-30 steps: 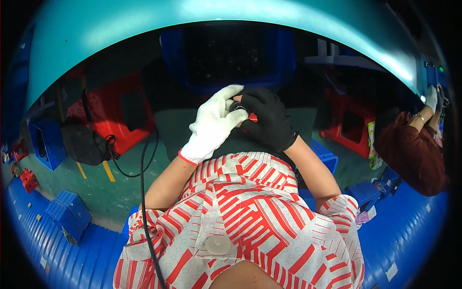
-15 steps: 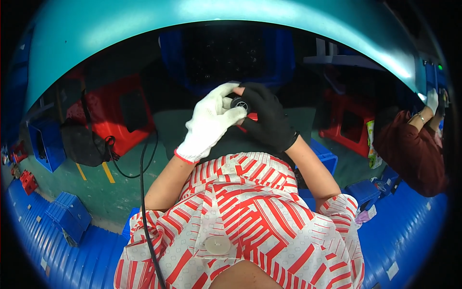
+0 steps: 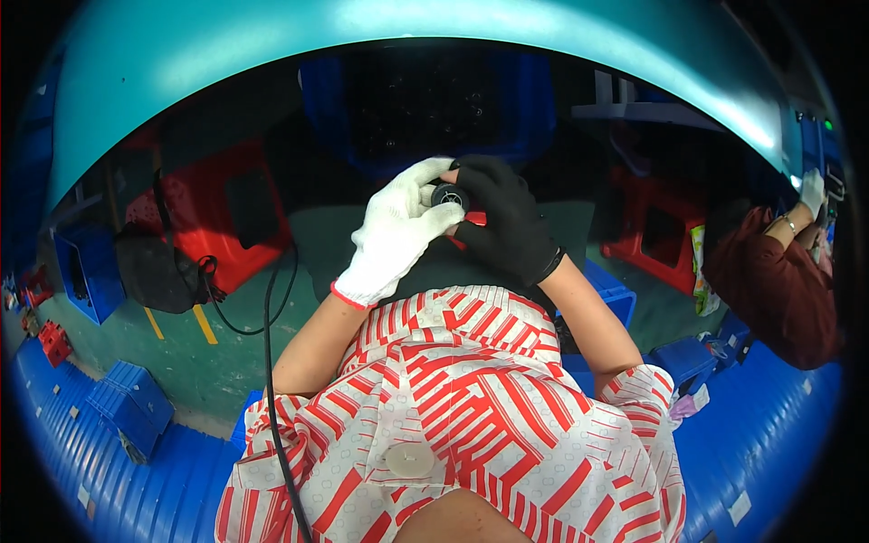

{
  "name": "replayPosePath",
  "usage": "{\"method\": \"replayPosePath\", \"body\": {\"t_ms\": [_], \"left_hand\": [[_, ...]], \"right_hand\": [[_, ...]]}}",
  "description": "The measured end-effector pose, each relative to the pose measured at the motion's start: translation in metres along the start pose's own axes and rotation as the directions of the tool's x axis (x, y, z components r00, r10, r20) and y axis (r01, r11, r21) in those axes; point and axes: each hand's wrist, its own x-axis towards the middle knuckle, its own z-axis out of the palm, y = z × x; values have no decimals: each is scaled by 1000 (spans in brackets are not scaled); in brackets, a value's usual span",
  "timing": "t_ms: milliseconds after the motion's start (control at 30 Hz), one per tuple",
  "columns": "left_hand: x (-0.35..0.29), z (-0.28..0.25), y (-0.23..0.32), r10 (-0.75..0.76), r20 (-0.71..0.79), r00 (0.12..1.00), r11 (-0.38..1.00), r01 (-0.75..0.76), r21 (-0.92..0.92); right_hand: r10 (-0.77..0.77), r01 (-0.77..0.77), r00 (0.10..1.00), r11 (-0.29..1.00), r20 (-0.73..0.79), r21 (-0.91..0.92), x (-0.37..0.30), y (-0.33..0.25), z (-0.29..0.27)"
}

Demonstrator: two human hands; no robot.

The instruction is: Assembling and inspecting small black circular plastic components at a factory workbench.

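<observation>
My left hand, in a white knit glove, is closed around a small black spoked wheel, with the thumb along its lower edge. My right hand, in a black glove with a bare fingertip showing, curls in from the other side, its fingers meeting the left ones above the wheel. Between the right thumb and fingers shows a small red piece, mostly covered by the glove. Whether the red piece and the wheel are joined cannot be seen.
Beyond my hands stands a dark blue bin holding dark parts, under the edge of a teal table. Red stools stand at both sides. A black cable hangs over my left side. A co-worker's sleeve is at the far right.
The wheel has turned or tilted slightly and shifted a little left between my fingers. Both hands keep nearly the same place and hold. The co-worker's hands at the right have moved a little.
</observation>
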Motion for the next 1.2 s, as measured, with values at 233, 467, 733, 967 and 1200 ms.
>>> {"method": "replayPosePath", "body": {"t_ms": [233,467,733,967,1200], "left_hand": [[1,-1,-1,-13,21,1000,993,10,116],[1,-5,3,-20,8,1000,992,21,-121],[-6,-9,2,116,-149,982,977,-139,-159],[-11,-10,11,359,115,926,845,-374,383],[-12,-4,14,452,113,885,761,-449,469]], "right_hand": [[-148,148,989,987,3,-68,-3,6,-1],[52,-54,998,997,32,60,-2,-2,-1],[319,-368,930,804,183,467,-11,-4,-3],[193,-535,824,-45,533,844,-19,2,0],[103,-566,811,-109,576,817,-21,9,5]]}}
